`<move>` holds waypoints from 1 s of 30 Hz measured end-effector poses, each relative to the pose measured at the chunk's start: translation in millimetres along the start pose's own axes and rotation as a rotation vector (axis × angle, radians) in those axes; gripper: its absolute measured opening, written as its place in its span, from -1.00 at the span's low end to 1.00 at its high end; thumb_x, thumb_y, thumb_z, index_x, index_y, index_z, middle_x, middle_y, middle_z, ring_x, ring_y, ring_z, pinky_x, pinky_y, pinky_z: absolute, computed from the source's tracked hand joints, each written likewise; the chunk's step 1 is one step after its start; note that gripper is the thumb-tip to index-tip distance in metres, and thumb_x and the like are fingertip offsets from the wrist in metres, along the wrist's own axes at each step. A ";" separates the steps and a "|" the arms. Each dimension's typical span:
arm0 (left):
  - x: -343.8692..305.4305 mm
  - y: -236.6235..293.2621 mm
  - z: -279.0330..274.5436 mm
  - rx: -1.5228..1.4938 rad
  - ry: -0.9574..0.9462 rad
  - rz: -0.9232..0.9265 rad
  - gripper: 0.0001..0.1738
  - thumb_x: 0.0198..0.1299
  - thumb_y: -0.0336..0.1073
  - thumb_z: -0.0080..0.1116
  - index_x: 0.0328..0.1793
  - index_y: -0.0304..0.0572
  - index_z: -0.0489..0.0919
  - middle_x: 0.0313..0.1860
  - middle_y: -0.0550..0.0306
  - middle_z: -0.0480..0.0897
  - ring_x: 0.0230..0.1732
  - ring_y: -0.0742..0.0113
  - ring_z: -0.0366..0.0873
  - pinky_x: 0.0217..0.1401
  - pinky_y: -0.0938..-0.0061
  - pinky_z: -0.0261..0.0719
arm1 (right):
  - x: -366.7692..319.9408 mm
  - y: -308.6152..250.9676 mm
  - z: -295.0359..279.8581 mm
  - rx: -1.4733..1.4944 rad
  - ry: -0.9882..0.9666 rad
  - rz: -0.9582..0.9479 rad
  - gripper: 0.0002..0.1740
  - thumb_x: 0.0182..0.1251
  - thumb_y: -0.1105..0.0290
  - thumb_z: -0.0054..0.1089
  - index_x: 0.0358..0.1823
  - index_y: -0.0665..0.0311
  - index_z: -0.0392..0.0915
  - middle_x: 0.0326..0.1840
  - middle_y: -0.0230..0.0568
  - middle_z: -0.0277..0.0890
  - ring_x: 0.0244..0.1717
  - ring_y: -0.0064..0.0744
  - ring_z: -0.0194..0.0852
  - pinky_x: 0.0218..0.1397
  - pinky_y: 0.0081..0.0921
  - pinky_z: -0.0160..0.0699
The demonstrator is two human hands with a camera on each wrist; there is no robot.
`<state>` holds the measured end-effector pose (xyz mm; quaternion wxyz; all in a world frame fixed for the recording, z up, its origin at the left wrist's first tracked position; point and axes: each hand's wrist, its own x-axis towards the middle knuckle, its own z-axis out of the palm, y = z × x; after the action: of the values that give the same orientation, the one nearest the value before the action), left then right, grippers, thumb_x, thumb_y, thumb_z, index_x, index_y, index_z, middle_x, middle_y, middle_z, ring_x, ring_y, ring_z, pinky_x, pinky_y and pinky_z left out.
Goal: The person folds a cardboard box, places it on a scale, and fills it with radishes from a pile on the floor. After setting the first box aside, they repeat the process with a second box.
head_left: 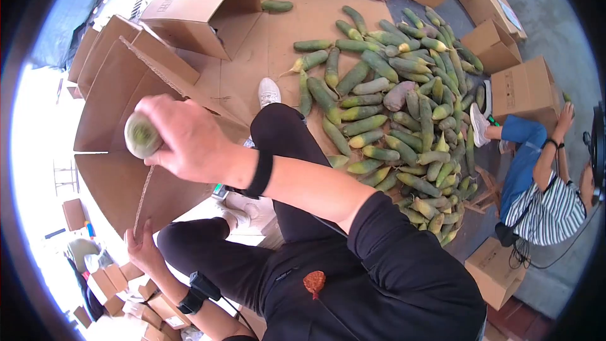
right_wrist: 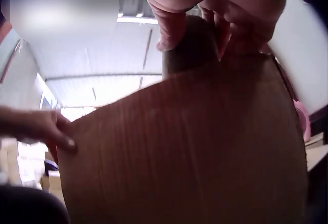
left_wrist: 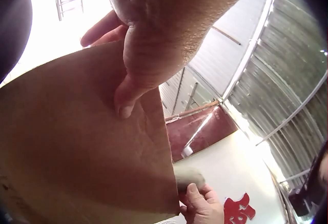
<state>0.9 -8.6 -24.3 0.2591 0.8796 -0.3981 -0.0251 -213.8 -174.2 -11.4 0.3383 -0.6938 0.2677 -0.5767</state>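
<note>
My right hand (head_left: 196, 142) grips a green radish (head_left: 142, 136) by its side, with one rounded end showing in the head view. The radish is over the edge of an open cardboard box (head_left: 117, 110) at the left. In the right wrist view, a cardboard flap (right_wrist: 179, 147) hides the lower part of the radish (right_wrist: 189, 49). My left hand (head_left: 145, 249) pinches the edge of the box's near flap (head_left: 120, 186), thumb on one face and fingers behind it, as the left wrist view shows. The inside of the box is mostly hidden.
A large heap of green radishes (head_left: 410, 113) lies on flattened cardboard (head_left: 274, 38) to the right. Another open box (head_left: 196, 12) lies ahead, with more boxes along the back. At the far right a person (head_left: 543, 196) in a striped shirt sits beside a box (head_left: 527, 88).
</note>
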 end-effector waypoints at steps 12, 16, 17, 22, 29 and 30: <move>1.9 -8.5 2.5 0.058 -0.013 0.043 -0.66 0.09 -0.10 0.28 -0.26 -0.27 0.59 -0.35 0.09 0.69 -0.35 0.30 0.58 -0.22 0.42 0.47 | -46.5 28.1 -91.8 -0.062 0.049 0.177 -0.81 0.12 0.53 0.22 -0.21 0.31 0.51 -0.25 -0.23 0.52 -0.20 -0.38 0.53 -0.16 -0.52 0.49; 0.7 -5.3 2.8 0.063 0.002 0.091 -0.66 0.09 -0.10 0.28 -0.24 -0.27 0.60 -0.33 0.07 0.69 -0.33 0.29 0.58 -0.20 0.40 0.47 | -120.3 63.6 -172.0 -0.222 0.013 0.607 -0.86 0.26 0.50 0.11 -0.16 0.32 0.53 -0.21 -0.33 0.55 -0.21 -0.60 0.49 -0.16 -0.59 0.48; 1.0 -6.7 3.2 0.055 0.003 0.102 -0.64 0.09 -0.09 0.28 -0.23 -0.27 0.61 -0.33 0.05 0.69 -0.32 0.28 0.58 -0.19 0.39 0.47 | -143.4 72.8 -191.3 -0.308 0.013 0.640 -0.86 0.25 0.50 0.11 -0.17 0.31 0.53 -0.25 -0.31 0.56 -0.22 -0.57 0.50 -0.17 -0.58 0.48; 1.3 -3.6 1.0 0.098 -0.009 0.058 -0.57 0.07 -0.03 0.28 -0.17 -0.30 0.61 -0.32 0.00 0.69 -0.32 0.24 0.58 -0.16 0.38 0.47 | -290.3 96.9 -276.4 -0.741 -0.076 0.976 -0.86 0.12 0.43 0.12 -0.29 0.28 0.52 -0.30 -0.02 0.55 -0.23 0.00 0.52 -0.17 -0.22 0.49; 2.3 -2.7 0.5 0.142 -0.010 0.059 -0.41 0.02 0.01 0.31 -0.07 -0.44 0.57 -0.27 -0.06 0.68 -0.25 0.17 0.58 -0.09 0.35 0.46 | -484.2 61.0 -299.1 -1.115 -0.658 1.509 -0.67 0.14 0.26 0.10 -0.04 0.12 0.47 0.07 -0.05 0.41 0.16 -0.01 0.33 0.10 -0.14 0.44; 2.8 -3.3 0.8 0.146 0.000 0.053 -0.41 0.02 0.01 0.31 -0.07 -0.44 0.57 -0.27 -0.06 0.68 -0.25 0.17 0.58 -0.09 0.35 0.46 | -487.6 47.1 -292.8 -1.120 -0.738 1.578 -0.61 0.12 0.26 0.11 0.04 0.06 0.45 0.16 -0.09 0.35 0.26 -0.02 0.25 0.16 -0.15 0.42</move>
<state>4.9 -9.2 -26.0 0.1951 0.8854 -0.4217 0.0110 -593.5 120.6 -318.9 0.3099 -0.5127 0.7557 0.2647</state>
